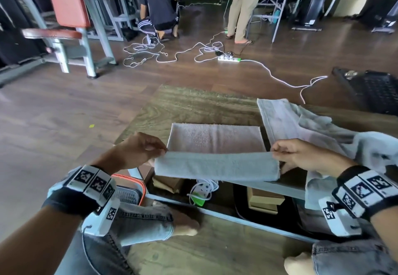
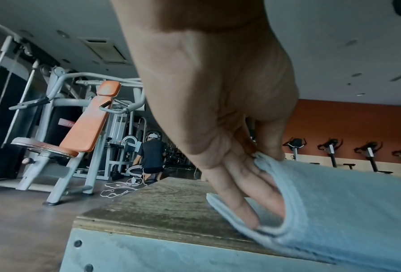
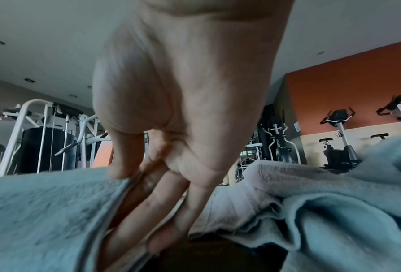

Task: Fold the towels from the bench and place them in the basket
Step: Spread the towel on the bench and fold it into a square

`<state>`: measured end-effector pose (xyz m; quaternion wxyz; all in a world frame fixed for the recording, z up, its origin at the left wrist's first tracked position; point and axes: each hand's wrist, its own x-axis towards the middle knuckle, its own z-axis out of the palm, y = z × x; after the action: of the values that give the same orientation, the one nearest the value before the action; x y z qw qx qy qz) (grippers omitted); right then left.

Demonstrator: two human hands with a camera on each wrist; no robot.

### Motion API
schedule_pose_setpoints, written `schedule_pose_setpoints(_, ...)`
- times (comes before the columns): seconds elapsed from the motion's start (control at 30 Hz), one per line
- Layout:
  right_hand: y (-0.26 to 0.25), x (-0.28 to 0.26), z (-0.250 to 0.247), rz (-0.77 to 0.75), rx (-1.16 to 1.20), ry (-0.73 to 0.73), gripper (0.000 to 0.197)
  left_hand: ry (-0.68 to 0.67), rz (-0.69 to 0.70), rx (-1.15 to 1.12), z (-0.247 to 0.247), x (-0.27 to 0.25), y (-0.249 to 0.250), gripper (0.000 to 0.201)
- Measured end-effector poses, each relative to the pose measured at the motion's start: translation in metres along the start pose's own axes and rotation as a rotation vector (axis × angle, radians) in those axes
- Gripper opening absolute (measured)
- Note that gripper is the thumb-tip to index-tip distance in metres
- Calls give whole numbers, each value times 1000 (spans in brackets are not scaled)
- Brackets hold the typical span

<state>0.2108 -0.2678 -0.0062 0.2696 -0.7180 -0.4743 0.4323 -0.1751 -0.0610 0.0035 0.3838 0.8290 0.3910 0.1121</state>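
A light blue towel (image 1: 217, 165) is stretched between my hands at the near edge of the wooden bench (image 1: 193, 107), its near part folded over. My left hand (image 1: 140, 148) pinches its left end, thumb on top and fingers inside the fold (image 2: 260, 185). My right hand (image 1: 301, 154) pinches the right end the same way (image 3: 134, 184). A pink towel (image 1: 215, 138) lies folded flat on the bench just beyond. A loose pile of pale towels (image 1: 312, 128) lies to the right. A basket with an orange rim (image 1: 131, 188) stands on the floor under my left wrist.
Under the bench are cardboard boxes (image 1: 265, 199) and a coiled white power strip (image 1: 202, 190). White cables (image 1: 163, 53) and a socket strip (image 1: 228, 58) lie on the floor beyond. Two people (image 1: 159, 5) stay near gym machines. A black crate (image 1: 374, 89) stands far right.
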Motion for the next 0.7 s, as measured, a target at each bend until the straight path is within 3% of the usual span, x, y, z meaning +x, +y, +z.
schedule_pose_setpoints(0.07, 2, 0, -3, 54, -13, -45, 13, -35, -12, -21, 2, 2, 1, 14)
schedule_pose_setpoints(0.13, 2, 6, -5, 64, -37, -30, 13, -40, -8, -24, 4, 8, 1, 13)
schedule_pose_setpoints(0.3, -5, 39, -5, -37, -66, 272, 11, 162, 5, 5, 3, 49, -16, 30)
schedule_pose_setpoints(0.4, -8, 71, -6, -52, -237, 450, 11, 250, -10, 27, 8, 77, -9, 19)
schedule_pose_setpoints(0.5, -5, 99, -8, 20, -298, 544, 14, 284, -23, 146, 11, 102, -2, 5)
schedule_pose_setpoints(0.7, -2, 129, -5, 63, -446, 617, 22, 253, -29, 302, 23, 138, -8, 10)
